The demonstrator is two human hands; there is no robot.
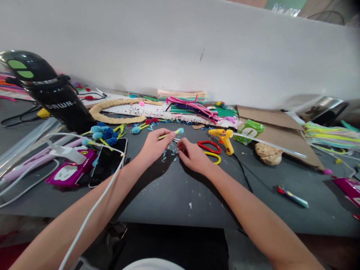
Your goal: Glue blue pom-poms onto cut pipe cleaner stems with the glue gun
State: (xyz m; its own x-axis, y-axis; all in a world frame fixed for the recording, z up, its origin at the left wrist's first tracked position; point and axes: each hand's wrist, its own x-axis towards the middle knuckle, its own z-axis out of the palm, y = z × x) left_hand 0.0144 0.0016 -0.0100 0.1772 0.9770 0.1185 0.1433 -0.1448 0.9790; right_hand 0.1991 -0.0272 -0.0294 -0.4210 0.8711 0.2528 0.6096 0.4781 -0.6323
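Observation:
My left hand point(159, 143) is closed on a pipe-cleaner flower point(180, 131), with a yellow-green stem and a fluffy light blue tip pointing right. My right hand point(194, 154) is just beside it, fingers curled together; what they hold, if anything, is hidden. Small light blue clippings point(165, 154) lie scattered on the dark table below both hands. Past the right hand's far side lie scissors with a red handle loop point(209, 146) and a yellow one; a bit of metal shows between the hands.
A yellow glue gun point(224, 138) with its black cord lies right of the scissors, near a green packet point(249, 131) and cardboard point(284, 127). At left stand a black bottle point(57, 101), finished blue flowers point(104, 133), a phone point(112, 159) and a purple power strip point(74, 170). A white cable crosses my left forearm.

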